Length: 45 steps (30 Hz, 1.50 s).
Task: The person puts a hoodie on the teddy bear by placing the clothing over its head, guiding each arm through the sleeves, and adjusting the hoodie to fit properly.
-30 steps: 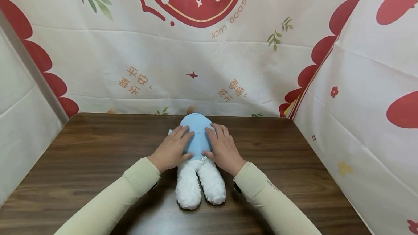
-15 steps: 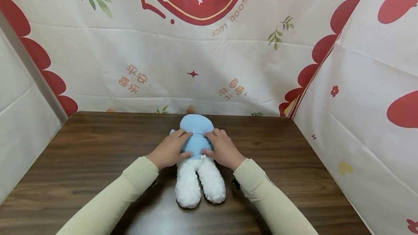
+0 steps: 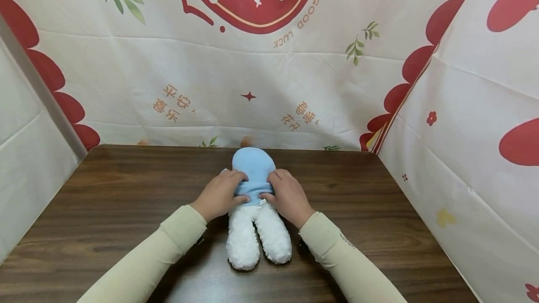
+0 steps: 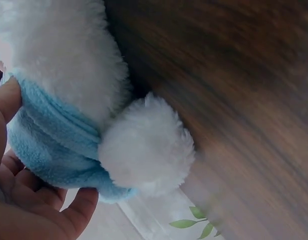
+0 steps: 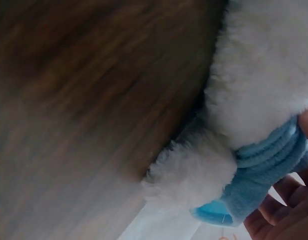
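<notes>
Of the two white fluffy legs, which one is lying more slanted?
The leg on the person's right: it slants outward, while the left one lies nearly straight.

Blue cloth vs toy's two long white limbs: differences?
Texture: the blue cloth is short-napped; the white limbs are shaggier. State: the cloth is bunched in creases; the limbs are plump. In the head view, the limbs lie below the cloth. Both belong to one plush toy.
</notes>
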Tool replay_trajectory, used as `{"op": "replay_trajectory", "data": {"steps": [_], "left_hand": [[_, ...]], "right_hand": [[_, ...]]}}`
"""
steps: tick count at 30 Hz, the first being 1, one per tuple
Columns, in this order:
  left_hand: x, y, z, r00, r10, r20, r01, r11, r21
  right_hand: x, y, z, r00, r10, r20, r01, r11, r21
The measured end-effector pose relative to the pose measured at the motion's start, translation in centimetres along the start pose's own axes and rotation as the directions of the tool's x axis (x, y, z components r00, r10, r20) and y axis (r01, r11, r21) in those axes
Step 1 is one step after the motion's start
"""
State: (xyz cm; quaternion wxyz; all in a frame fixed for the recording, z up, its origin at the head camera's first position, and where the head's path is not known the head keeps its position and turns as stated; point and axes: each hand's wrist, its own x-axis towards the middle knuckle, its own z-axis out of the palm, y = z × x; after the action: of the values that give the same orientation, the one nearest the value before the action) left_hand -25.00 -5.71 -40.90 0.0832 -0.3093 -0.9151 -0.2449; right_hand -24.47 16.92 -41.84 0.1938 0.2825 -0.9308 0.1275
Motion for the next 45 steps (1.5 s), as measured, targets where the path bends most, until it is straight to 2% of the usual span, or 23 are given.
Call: {"op": "replay_trajectory", "data": {"steps": [6, 8, 12, 16, 19, 26, 29, 33, 39, 45], "left_hand": [[0.1, -0.1, 0.2, 0.997, -0.073, 0.004, 0.073, 0.997, -0.027], [0.0, -0.1, 0.1, 0.997, -0.078, 0.007, 0.078, 0.997, -0.03], [-0.1, -0.2, 0.0, 0.999, -0.044, 0.015, 0.044, 0.999, -0.012], [0.0, -0.3, 0.1, 1.0, -0.022, -0.006, 0.022, 1.0, 0.003], [0.1, -0.3, 0.0, 1.0, 0.005, -0.029, -0.004, 1.0, 0.025], [0.3, -0.6, -0.1, 0.99, 0.118, -0.081, -0.106, 0.985, 0.134], [0.2, -0.6, -0.2, 0.991, 0.114, -0.063, -0.106, 0.987, 0.121], [0.1, -0.5, -0.2, 0.996, 0.086, -0.025, -0.083, 0.991, 0.109], [-0.1, -0.3, -0.1, 0.994, 0.104, -0.041, -0.097, 0.986, 0.138], [-0.4, -0.5, 0.0, 0.992, 0.106, -0.064, -0.099, 0.99, 0.104]], "right_hand": [[0.0, -0.1, 0.4, 1.0, -0.006, -0.022, 0.005, 0.999, -0.044], [0.1, -0.1, 0.4, 1.0, -0.006, -0.015, 0.005, 0.999, -0.051], [0.3, 0.0, 0.6, 1.0, -0.023, -0.004, 0.023, 0.997, -0.073], [0.7, 0.0, 0.4, 0.999, -0.031, 0.027, 0.033, 0.995, -0.094], [0.9, -0.2, 0.0, 0.998, -0.006, 0.061, 0.011, 0.996, -0.086], [1.1, -0.4, -0.2, 0.99, 0.064, 0.123, -0.06, 0.998, -0.032], [1.0, -0.4, -0.2, 0.988, 0.058, 0.14, -0.059, 0.998, -0.004], [1.0, -0.4, -0.1, 0.994, 0.023, 0.105, -0.025, 1.0, 0.019], [0.7, -0.6, 0.0, 0.998, 0.0, 0.069, 0.0, 1.0, 0.005], [0.2, -0.8, 0.1, 0.997, 0.026, 0.071, -0.029, 0.999, 0.046]]}}
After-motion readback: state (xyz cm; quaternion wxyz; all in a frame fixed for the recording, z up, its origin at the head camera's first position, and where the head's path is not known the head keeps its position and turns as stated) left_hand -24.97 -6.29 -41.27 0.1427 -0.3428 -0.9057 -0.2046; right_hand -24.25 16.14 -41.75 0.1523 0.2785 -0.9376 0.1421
